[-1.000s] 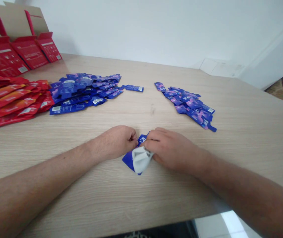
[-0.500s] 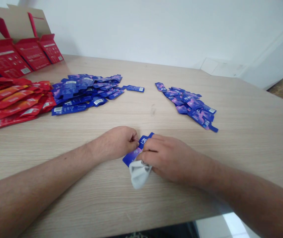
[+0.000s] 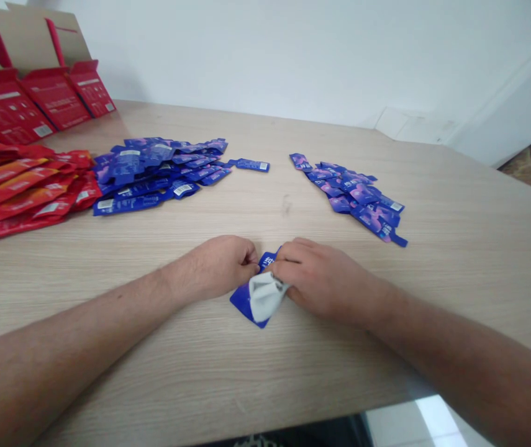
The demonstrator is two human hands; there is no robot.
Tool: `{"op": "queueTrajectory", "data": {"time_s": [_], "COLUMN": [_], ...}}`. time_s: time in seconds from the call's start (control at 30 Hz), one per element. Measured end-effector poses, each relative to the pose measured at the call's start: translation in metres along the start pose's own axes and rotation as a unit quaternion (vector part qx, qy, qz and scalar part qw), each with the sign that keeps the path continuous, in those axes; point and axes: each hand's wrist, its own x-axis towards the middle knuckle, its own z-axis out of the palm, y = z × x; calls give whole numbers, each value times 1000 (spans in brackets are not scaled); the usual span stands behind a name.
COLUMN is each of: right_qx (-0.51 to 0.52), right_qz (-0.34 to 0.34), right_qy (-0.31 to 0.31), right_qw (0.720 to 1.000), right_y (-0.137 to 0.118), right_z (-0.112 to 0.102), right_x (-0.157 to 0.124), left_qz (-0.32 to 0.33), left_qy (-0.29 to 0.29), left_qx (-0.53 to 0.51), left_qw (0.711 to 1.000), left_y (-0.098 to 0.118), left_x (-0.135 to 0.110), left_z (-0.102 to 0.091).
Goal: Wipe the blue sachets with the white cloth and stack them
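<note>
Left hand [image 3: 216, 267]: fingers clenched at the top edge of the blue foil sachet [image 3: 243, 303].
Right hand [image 3: 323, 279]: fingers grasping the sachet and a white cloth [image 3: 265, 297].
Item position: flat on the desk [image 3: 456, 279], between both hands.
Beyond: blue sachet piles [image 3: 153, 177].

Blue sachet [image 3: 241, 302], pale grey cloth [image 3: 265, 297]

Left hand [image 3: 216, 267], right hand [image 3: 321, 279], probably on blue sachet [image 3: 241, 303]
</note>
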Motion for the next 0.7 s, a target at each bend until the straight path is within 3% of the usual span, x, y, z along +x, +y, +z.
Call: {"op": "queueTrajectory", "data": {"time_s": [0.07, 0.23, 0.37, 0.57, 0.7], "right_qx": [-6, 12, -4, 7, -5], "right_qz": [14, -72, 0, -66, 5], "right_qy": [4, -7, 15, -11, 4], "right_qw": [1000, 997, 1000, 998, 1000], "right_y": [0, -5, 1, -4, -1], "right_z": [0, 1, 2, 1, 1], "right_x": [0, 0, 0, -1, 0], "left_qz": [2, 15, 2, 18, 6], "left_qy": [5, -7, 2, -10, -1], "left_qx": [0, -3, 3, -5, -2], "left_qw": [1000, 1000, 1000, 1000, 1000], "left_y": [-1, -2, -1, 0, -1], "left_x": [1, 0, 0, 0, -1], "left_z": [1, 1, 0, -2, -1]}}
